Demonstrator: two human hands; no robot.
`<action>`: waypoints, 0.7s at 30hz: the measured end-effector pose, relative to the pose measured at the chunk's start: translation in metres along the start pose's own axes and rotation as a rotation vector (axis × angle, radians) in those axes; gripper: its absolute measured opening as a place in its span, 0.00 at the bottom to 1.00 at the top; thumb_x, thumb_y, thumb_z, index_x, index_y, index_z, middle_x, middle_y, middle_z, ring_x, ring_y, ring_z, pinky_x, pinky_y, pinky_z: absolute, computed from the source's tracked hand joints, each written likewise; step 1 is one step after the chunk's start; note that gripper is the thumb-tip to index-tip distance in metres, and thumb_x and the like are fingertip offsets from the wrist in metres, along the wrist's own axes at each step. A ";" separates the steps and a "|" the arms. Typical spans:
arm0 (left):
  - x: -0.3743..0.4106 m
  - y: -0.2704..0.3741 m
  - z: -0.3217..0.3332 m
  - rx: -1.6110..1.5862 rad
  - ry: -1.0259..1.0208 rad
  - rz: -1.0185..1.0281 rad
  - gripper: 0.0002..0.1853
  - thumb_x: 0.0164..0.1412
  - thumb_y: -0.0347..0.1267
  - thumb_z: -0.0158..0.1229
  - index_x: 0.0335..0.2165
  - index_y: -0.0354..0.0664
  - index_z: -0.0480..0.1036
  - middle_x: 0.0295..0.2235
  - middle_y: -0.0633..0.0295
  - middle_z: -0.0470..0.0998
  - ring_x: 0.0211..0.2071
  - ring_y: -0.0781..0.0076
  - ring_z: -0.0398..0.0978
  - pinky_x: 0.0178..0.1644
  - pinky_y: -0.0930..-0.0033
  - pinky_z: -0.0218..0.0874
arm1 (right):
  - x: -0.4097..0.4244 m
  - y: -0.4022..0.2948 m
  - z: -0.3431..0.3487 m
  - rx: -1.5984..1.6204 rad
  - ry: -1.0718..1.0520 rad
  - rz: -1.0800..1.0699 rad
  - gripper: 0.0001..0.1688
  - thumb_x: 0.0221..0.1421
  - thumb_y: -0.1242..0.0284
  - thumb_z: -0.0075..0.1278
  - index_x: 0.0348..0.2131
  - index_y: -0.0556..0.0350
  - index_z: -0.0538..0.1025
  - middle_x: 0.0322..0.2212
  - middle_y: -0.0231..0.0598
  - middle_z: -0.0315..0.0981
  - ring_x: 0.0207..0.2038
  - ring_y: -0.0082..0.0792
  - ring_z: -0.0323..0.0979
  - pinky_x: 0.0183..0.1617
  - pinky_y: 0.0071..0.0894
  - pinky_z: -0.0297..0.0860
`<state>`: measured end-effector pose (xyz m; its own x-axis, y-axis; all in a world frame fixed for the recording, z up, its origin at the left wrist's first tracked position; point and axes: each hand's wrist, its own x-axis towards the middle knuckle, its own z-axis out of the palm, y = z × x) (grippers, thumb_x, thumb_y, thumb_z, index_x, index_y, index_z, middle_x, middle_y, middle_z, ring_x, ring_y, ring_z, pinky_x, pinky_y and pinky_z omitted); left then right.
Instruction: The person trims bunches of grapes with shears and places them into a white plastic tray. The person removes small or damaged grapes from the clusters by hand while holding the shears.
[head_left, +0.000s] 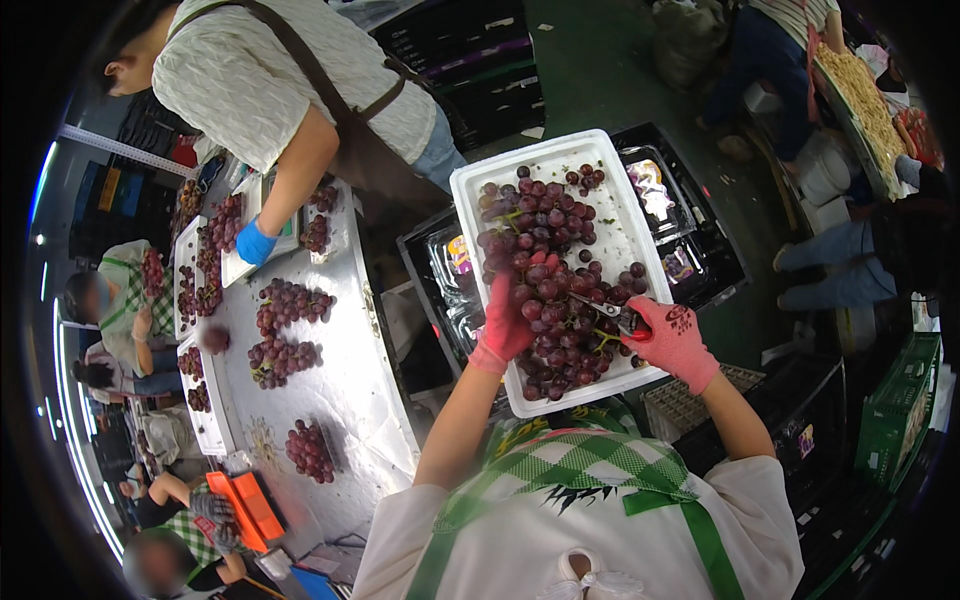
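Before me is a white foam tray (491, 169) with bunches of red grapes and a few loose berries inside. My left hand (506, 319), in a pink glove, grips a bunch of red grapes (551, 289) from its left side; some fingers are hidden among the berries. My right hand (671, 337), also pink-gloved, holds fruit snips (611, 309) with red handles. Their pointed blades reach left over the bunch, slightly parted. A green stem (604, 341) shows just below the snips. More grapes (536, 206) lie in the tray's upper part.
Black crates (724, 259) with clear packs of fruit lie under the tray. On the left, a metal table (360, 420) bears several grape bunches (281, 364). A co-worker's blue-gloved hand (255, 244) is at a scale there. An orange bin (251, 510) stands lower left, a green crate (896, 405) at right.
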<state>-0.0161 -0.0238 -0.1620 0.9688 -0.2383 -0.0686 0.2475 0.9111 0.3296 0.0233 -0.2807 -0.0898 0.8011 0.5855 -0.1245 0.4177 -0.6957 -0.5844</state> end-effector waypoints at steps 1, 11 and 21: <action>0.001 -0.002 0.000 0.006 0.022 0.003 0.37 0.59 0.51 0.47 0.60 0.45 0.50 0.60 0.63 0.54 0.59 0.68 0.53 0.58 0.63 0.51 | -0.002 0.002 0.003 0.040 0.010 0.034 0.23 0.39 0.67 0.58 0.38 0.48 0.69 0.26 0.37 0.72 0.31 0.42 0.72 0.33 0.37 0.67; 0.000 -0.007 0.003 0.014 0.063 -0.006 0.34 0.60 0.48 0.46 0.60 0.45 0.50 0.61 0.63 0.52 0.57 0.70 0.56 0.59 0.64 0.51 | 0.006 -0.014 0.004 -0.153 -0.025 -0.050 0.21 0.42 0.66 0.54 0.38 0.48 0.68 0.27 0.37 0.72 0.31 0.42 0.71 0.33 0.40 0.65; -0.004 -0.001 0.007 0.087 0.060 -0.041 0.34 0.60 0.43 0.46 0.60 0.45 0.49 0.62 0.63 0.50 0.55 0.73 0.55 0.54 0.69 0.52 | 0.018 -0.018 -0.009 -0.176 -0.111 -0.108 0.23 0.43 0.64 0.54 0.41 0.49 0.69 0.29 0.38 0.73 0.33 0.40 0.72 0.37 0.38 0.66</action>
<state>-0.0207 -0.0259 -0.1555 0.9578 -0.2518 -0.1387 0.2869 0.8679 0.4056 0.0340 -0.2619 -0.0742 0.6996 0.6959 -0.1622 0.5745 -0.6828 -0.4514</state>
